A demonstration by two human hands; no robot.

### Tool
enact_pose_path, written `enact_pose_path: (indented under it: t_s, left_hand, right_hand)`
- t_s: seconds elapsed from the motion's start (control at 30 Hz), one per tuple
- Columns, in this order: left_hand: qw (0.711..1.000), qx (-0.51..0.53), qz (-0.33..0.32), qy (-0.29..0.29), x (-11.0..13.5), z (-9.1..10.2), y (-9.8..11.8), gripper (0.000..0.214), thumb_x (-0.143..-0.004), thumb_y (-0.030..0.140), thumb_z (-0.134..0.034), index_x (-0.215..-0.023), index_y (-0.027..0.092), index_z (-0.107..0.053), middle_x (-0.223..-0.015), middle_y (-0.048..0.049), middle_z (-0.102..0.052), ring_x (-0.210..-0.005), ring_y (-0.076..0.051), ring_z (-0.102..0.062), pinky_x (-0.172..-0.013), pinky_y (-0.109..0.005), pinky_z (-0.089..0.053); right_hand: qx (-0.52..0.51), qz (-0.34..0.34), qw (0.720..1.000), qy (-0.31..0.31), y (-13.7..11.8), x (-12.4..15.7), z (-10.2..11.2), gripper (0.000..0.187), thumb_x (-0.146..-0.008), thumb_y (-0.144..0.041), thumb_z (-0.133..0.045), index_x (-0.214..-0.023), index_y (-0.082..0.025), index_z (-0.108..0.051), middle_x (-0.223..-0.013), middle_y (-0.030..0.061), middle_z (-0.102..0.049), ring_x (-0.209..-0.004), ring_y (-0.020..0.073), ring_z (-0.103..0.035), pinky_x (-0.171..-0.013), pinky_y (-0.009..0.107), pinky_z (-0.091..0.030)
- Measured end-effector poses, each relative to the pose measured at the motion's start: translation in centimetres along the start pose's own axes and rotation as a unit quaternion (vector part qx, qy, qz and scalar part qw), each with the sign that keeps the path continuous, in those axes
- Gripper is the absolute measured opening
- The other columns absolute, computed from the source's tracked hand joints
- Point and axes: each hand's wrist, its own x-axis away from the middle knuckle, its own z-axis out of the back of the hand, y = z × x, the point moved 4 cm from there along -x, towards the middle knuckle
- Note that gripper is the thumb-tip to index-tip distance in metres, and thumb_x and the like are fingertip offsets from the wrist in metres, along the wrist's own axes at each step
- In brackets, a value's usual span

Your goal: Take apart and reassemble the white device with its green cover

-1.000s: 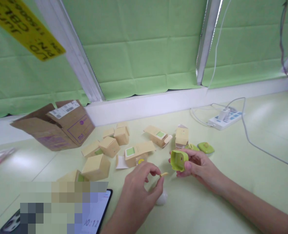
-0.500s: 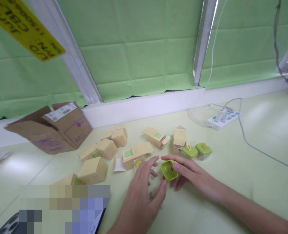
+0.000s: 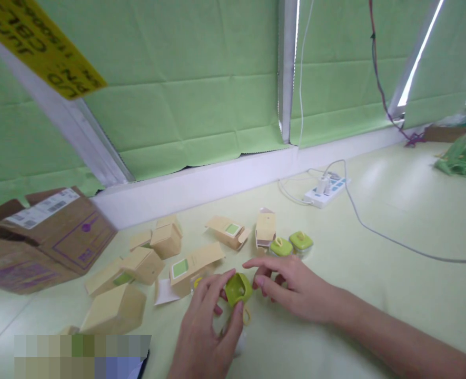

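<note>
Left hand (image 3: 207, 326) and right hand (image 3: 291, 287) meet low centre over the bench (image 3: 375, 295), fingers curled, both pinching a small green lid (image 3: 238, 288) held between their fingertips; a yellow ring (image 3: 247, 316) just under it. Behind: tan cartons (image 3: 144, 263), two green-lidded jars (image 3: 291, 245), a brown shipping box (image 3: 47, 231), and a power strip (image 3: 325, 189) far back

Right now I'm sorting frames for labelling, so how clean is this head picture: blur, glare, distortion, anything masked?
Head view: soft all over, both hands and the green lid slightly smeared; the window frame leans, wide-lens distortion; pale glare on the table and bright slits between blinds; a pixelated patch masks the lower left; the yellow label reads upside down.
</note>
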Motion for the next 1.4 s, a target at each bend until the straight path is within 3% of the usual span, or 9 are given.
enact_pose_path:
  t_s: [0.13,0.33,0.57,0.7,0.8,0.9,1.0,1.2,1.4]
  left_hand:
    - [0.999,-0.015,0.028,-0.032,-0.1,-0.3,-0.1,0.032,-0.091,0.023,-0.058,-0.123,0.025,-0.061,-0.109,-0.0083,-0.065,-0.089,-0.023,-0.067,-0.071,-0.034,-0.059]
    - [0.997,-0.036,0.047,-0.046,0.0,-1.0,-0.3,0.025,-0.094,0.024,-0.05,-0.111,0.021,-0.067,-0.11,-0.0117,-0.064,-0.103,-0.026,-0.067,-0.091,-0.047,-0.056]
    - [0.996,-0.05,0.069,-0.022,0.6,-0.7,-1.0,0.031,-0.098,0.026,-0.045,-0.119,0.022,-0.066,-0.126,-0.0137,-0.059,-0.12,-0.028,-0.061,-0.102,-0.053,-0.052]
    - [0.998,-0.05,0.049,0.004,0.7,-0.3,-0.4,0.029,-0.098,0.024,-0.046,-0.119,0.023,-0.066,-0.128,-0.0133,-0.059,-0.123,-0.028,-0.06,-0.103,-0.051,-0.051]
    - [0.997,-0.052,0.022,0.045,1.0,-0.1,0.3,0.03,-0.097,0.022,-0.047,-0.121,0.025,-0.064,-0.133,-0.0132,-0.057,-0.127,-0.028,-0.057,-0.104,-0.05,-0.051]
    - [0.995,-0.047,-0.019,0.089,1.3,0.1,1.0,0.034,-0.096,0.02,-0.048,-0.127,0.025,-0.058,-0.136,-0.0134,-0.055,-0.13,-0.028,-0.053,-0.105,-0.047,-0.05]
    - [0.994,-0.05,-0.074,0.07,1.3,0.0,1.8,0.048,-0.093,0.016,-0.053,-0.139,0.024,-0.045,-0.137,-0.015,-0.055,-0.131,-0.028,-0.052,-0.107,-0.046,-0.048]
    - [0.997,0.0,-0.066,0.032,1.2,-1.1,2.1,0.063,-0.085,0.017,-0.059,-0.144,0.024,-0.04,-0.127,-0.014,-0.057,-0.117,-0.028,-0.061,-0.096,-0.041,-0.055]
    - [0.996,0.042,-0.052,0.057,1.2,-0.5,2.3,0.055,-0.088,0.016,-0.056,-0.141,0.025,-0.041,-0.125,-0.0119,-0.061,-0.115,-0.025,-0.062,-0.098,-0.038,-0.054]
  right_hand:
    - [0.138,0.065,0.986,0.074,-0.1,-0.2,2.5,0.024,-0.099,-0.021,-0.049,-0.111,-0.02,-0.07,-0.09,0.006,-0.076,-0.075,0.0172,-0.068,-0.072,0.029,-0.053]
    - [0.246,0.027,0.96,0.127,1.5,-0.5,5.3,0.022,-0.094,-0.026,-0.056,-0.11,-0.02,-0.07,-0.106,0.0123,-0.074,-0.104,0.0304,-0.06,-0.088,0.044,-0.049]
    - [0.313,0.012,0.948,0.061,2.1,-0.7,4.4,0.041,-0.085,-0.031,-0.072,-0.123,-0.018,-0.067,-0.111,0.0149,-0.074,-0.107,0.037,-0.058,-0.093,0.054,-0.046]
    - [0.309,0.03,0.95,0.017,2.0,-0.6,3.6,0.042,-0.087,-0.022,-0.07,-0.129,-0.022,-0.064,-0.116,0.0112,-0.073,-0.106,0.0332,-0.059,-0.092,0.049,-0.048]
    - [0.248,0.043,0.968,0.004,1.9,-0.6,3.3,0.041,-0.087,-0.025,-0.072,-0.127,-0.021,-0.064,-0.118,0.0111,-0.072,-0.11,0.0314,-0.058,-0.094,0.045,-0.049]
    - [0.134,0.021,0.99,0.05,1.7,-0.5,3.1,0.042,-0.085,-0.034,-0.076,-0.124,-0.022,-0.066,-0.115,0.0101,-0.072,-0.105,0.0292,-0.062,-0.093,0.045,-0.049]
    - [-0.028,-0.025,0.996,0.083,1.2,-0.3,1.8,0.041,-0.08,-0.039,-0.081,-0.116,-0.024,-0.069,-0.112,0.008,-0.073,-0.096,0.0267,-0.065,-0.09,0.043,-0.05]
    - [-0.369,-0.069,0.926,0.033,0.0,0.0,-3.1,0.037,-0.075,-0.037,-0.086,-0.103,-0.021,-0.066,-0.099,0.0039,-0.07,-0.088,0.0205,-0.065,-0.078,0.032,-0.053]
    - [-0.419,-0.107,0.901,0.02,0.6,-0.2,-3.1,0.036,-0.088,-0.053,-0.068,-0.083,-0.017,-0.062,-0.08,0.0009,-0.064,-0.077,0.0162,-0.062,-0.07,0.028,-0.052]
